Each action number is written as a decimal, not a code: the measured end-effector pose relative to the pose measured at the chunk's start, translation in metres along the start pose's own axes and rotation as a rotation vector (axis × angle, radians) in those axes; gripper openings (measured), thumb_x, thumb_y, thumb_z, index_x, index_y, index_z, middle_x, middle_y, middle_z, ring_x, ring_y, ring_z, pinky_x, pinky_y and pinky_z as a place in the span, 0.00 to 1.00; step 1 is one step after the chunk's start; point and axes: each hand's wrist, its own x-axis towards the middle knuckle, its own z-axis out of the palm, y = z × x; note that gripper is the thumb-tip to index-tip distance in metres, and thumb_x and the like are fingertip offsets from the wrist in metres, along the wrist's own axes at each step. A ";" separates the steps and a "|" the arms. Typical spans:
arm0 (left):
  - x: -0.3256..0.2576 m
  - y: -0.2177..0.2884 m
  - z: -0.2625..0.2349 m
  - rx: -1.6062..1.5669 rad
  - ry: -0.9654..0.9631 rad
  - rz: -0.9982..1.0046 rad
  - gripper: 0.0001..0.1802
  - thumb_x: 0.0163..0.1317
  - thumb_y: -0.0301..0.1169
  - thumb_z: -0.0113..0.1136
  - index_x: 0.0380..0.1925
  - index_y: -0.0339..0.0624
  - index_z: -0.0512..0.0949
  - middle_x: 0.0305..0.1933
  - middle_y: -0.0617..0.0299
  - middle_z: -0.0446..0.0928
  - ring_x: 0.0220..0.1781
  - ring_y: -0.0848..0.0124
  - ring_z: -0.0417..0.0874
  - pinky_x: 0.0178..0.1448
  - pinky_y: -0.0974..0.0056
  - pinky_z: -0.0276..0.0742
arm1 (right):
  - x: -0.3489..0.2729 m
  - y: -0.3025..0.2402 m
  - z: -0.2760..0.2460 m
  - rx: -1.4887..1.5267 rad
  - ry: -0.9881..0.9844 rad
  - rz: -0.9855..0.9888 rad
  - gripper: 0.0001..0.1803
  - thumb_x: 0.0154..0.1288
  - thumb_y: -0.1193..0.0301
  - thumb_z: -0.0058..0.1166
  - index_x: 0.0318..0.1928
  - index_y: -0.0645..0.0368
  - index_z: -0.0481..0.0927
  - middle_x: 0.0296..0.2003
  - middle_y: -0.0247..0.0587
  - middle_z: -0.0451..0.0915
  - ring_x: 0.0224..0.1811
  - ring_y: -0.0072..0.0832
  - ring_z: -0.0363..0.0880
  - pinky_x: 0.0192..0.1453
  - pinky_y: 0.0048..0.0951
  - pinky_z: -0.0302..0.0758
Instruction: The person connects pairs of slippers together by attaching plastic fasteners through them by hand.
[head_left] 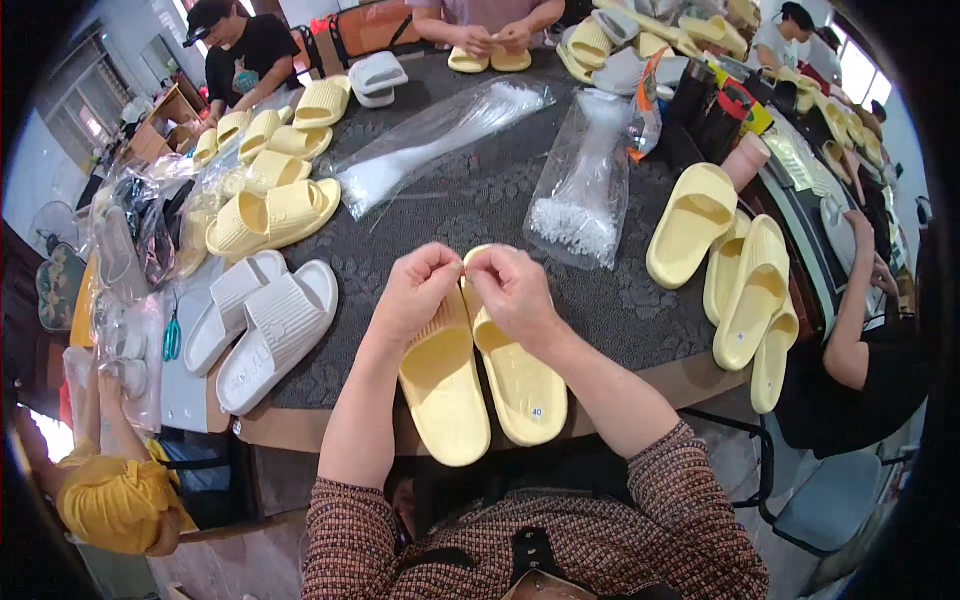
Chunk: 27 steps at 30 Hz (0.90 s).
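A pair of pale yellow ribbed slippers lies side by side before me at the table's near edge, the left slipper point(445, 410) and the right slipper point(525, 385) with toes pointing away. Above their toe ends, my left hand point(420, 290) and my right hand point(512, 295) meet with closed, pinching fingertips. A tiny reddish bit shows where the fingertips come together, too small to name. My hands and forearms hide part of the slippers' straps.
Clear bags of white plastic strands point(440, 145) and fasteners point(580, 215) lie beyond my hands. Grey slippers point(285, 330) and yellow slippers point(270, 215) sit left, with teal scissors point(172, 335). More yellow slippers point(690, 225) line the right. Across the table, a person's hands point(495, 40) touch yellow slippers.
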 end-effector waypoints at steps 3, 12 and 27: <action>0.000 -0.009 -0.003 0.036 -0.002 0.041 0.04 0.61 0.27 0.55 0.30 0.41 0.77 0.24 0.77 0.71 0.24 0.88 0.67 0.27 0.78 0.61 | 0.000 -0.004 0.004 -0.010 0.047 -0.025 0.02 0.54 0.77 0.52 0.28 0.64 0.76 0.23 0.47 0.77 0.27 0.41 0.77 0.33 0.37 0.72; -0.004 0.001 -0.003 0.041 -0.057 -0.078 0.05 0.59 0.27 0.53 0.29 0.37 0.76 0.27 0.73 0.73 0.30 0.84 0.69 0.35 0.76 0.67 | -0.004 -0.001 0.003 0.007 0.012 0.031 0.02 0.55 0.77 0.52 0.28 0.63 0.76 0.25 0.45 0.77 0.32 0.40 0.76 0.39 0.37 0.71; -0.003 0.001 -0.001 -0.086 -0.031 -0.092 0.04 0.62 0.28 0.56 0.31 0.42 0.77 0.26 0.76 0.71 0.27 0.87 0.67 0.31 0.79 0.63 | -0.003 -0.003 0.003 0.112 0.015 0.134 0.02 0.56 0.78 0.53 0.30 0.65 0.76 0.23 0.42 0.76 0.23 0.26 0.74 0.28 0.28 0.70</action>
